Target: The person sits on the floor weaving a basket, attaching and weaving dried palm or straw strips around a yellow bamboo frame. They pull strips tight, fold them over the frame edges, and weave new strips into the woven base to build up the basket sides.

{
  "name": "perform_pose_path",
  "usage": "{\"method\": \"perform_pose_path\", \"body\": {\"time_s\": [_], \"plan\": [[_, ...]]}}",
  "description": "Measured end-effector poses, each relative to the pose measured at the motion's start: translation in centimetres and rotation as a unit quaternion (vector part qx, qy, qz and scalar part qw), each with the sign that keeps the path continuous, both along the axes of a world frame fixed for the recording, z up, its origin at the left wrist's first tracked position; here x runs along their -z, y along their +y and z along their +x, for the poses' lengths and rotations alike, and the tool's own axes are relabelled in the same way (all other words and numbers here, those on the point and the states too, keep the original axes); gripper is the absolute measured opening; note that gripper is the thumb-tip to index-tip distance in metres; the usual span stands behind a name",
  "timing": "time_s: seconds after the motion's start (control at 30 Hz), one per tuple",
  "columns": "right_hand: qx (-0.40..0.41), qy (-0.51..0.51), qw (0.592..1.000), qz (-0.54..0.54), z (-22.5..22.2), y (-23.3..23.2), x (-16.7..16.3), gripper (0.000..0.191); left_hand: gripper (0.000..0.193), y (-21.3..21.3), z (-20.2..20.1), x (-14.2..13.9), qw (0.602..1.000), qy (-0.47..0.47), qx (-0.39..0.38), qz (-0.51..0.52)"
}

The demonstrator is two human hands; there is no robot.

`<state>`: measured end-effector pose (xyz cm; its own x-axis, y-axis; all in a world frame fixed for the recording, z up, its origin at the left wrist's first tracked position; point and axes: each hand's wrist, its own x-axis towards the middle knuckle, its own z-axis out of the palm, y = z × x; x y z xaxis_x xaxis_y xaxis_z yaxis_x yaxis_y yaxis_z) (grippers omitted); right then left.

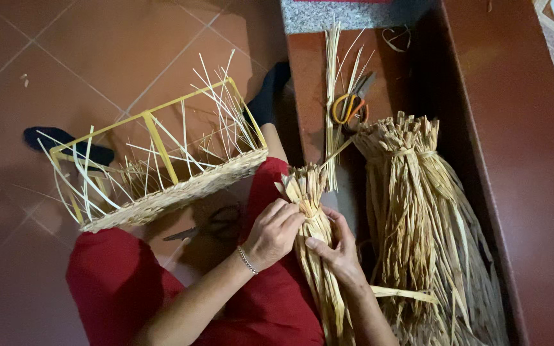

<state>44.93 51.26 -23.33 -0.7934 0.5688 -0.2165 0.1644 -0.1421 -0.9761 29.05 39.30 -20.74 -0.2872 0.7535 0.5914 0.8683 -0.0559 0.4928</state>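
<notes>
A small tied bundle of dried straw strips (pixel 315 256) stands between my hands over my lap. My left hand (pixel 274 232) grips it just under its cut top, fingers curled round the tie. My right hand (pixel 338 250) holds the same bundle from the right side, thumb pressed on the strips. A half-woven basket (pixel 181 186) on a yellow frame rests on my left knee, loose straw ends sticking up from its woven base.
A larger tied straw bundle (pixel 418 218) leans on the step to the right. Orange-handled scissors (pixel 349 106) lie by loose straw stalks (pixel 333 77) on the step. Black scissors (pixel 209 224) lie on the tiled floor between my knees.
</notes>
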Motion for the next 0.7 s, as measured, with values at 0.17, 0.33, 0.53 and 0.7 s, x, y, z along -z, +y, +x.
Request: {"method": "perform_pose_path", "body": {"time_s": [0.17,0.33,0.53,0.7], "plan": [[0.013,0.002,1.000,-0.009,-0.1,-0.2,0.7,0.075,0.007,0.1,-0.9,0.4,0.996,-0.067,0.044,-0.032],[0.012,-0.021,0.997,-0.068,-0.2,0.1,0.4,0.067,0.006,-0.1,-1.9,0.4,0.983,-0.163,0.073,-0.054],[0.030,-0.004,0.998,-0.056,-0.7,-0.2,0.6,0.068,0.006,-0.2,-1.8,0.2,0.984,-0.162,0.051,-0.062],[0.047,0.008,0.999,-0.008,-0.6,-1.0,1.5,0.069,0.016,-0.6,-0.9,0.0,0.989,-0.140,0.023,-0.047]]}}
